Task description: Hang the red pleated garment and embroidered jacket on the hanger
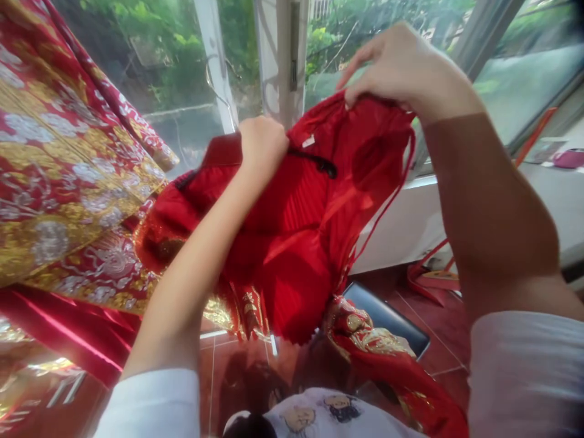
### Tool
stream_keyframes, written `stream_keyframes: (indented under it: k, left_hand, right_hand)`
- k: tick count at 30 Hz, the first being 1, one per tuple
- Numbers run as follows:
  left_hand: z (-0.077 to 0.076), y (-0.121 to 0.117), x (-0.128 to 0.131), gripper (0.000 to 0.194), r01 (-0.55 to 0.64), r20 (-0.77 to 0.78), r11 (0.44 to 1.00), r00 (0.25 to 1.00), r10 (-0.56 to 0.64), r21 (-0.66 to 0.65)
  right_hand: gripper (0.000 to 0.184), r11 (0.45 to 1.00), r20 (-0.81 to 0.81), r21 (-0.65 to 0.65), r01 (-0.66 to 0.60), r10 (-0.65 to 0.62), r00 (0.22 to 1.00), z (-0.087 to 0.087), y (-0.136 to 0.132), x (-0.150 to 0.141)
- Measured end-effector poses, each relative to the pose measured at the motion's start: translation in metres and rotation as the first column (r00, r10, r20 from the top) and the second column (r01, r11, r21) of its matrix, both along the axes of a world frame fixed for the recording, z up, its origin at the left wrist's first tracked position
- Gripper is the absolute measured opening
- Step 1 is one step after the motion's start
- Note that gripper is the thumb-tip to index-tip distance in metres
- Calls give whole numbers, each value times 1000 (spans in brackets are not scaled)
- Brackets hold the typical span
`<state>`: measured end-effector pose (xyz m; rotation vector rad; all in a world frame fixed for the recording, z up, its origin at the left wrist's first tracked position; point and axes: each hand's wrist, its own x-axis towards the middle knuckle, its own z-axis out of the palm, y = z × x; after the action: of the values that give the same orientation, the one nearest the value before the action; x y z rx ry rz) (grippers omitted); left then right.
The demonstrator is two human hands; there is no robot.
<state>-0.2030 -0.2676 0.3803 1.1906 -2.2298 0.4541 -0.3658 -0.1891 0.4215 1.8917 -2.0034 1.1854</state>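
A red garment point(296, 243) with a shiny lining and gold embroidery hangs in front of me, its inside facing me. My left hand point(262, 143) is closed in a fist on its upper edge, beside a dark hook-like piece point(326, 167), perhaps part of a hanger. Higher up and to the right, my right hand point(387, 70) pinches the garment's top edge between thumb and fingers. A small white label point(309, 141) shows between the hands. From the right side dangles a thin red cord point(383, 210). An embroidered red and gold part point(365, 328) drapes down at lower right.
Red cloth with gold and silver patterns point(68, 158) hangs at the left. Behind the garment stand windows with a white frame point(278, 61). A dark flat box-like object point(387, 316) and a red-framed item point(433, 277) are on the reddish tiled floor point(424, 322).
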Motion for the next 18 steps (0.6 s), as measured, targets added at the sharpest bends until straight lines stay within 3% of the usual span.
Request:
stream_keyframes:
  k: [2,3,4,6,9,11,13,16,18]
  left_hand:
    - [-1,0,-3,36,-85,22,996,996,85,-16]
    - [-2,2,-3,37,-117,44,993,992,118,-24]
    - [-2,3,-3,39,-134,71,991,988,136,-33]
    - [-3,6,0,40,-133,123,990,983,139,-49]
    - [-5,8,5,41,-102,169,992,979,113,-70]
    - [-5,9,8,40,-81,185,993,978,95,-82]
    - [-5,13,13,41,-13,199,996,980,30,-89]
    - [-2,27,31,49,157,177,983,975,-138,-95]
    - [-2,43,55,48,180,89,976,982,-169,-123]
  right_hand:
    - [32,991,-289,-80,106,-125,949,-15,21,42]
    - [32,978,-391,-15,209,-198,899,-32,30,62]
    - [35,972,-499,27,232,-189,846,-53,37,79]
    - [41,974,-618,159,160,-28,786,-99,44,103]
    - [42,967,-624,233,102,68,779,-149,43,109]
    - [50,971,-557,237,8,130,820,-160,40,99]
    - [57,981,-446,174,-82,153,882,-160,37,83]
    - [45,991,-231,-123,-45,16,973,-154,24,45]
    - [39,951,-77,-310,0,-25,997,-152,8,12]
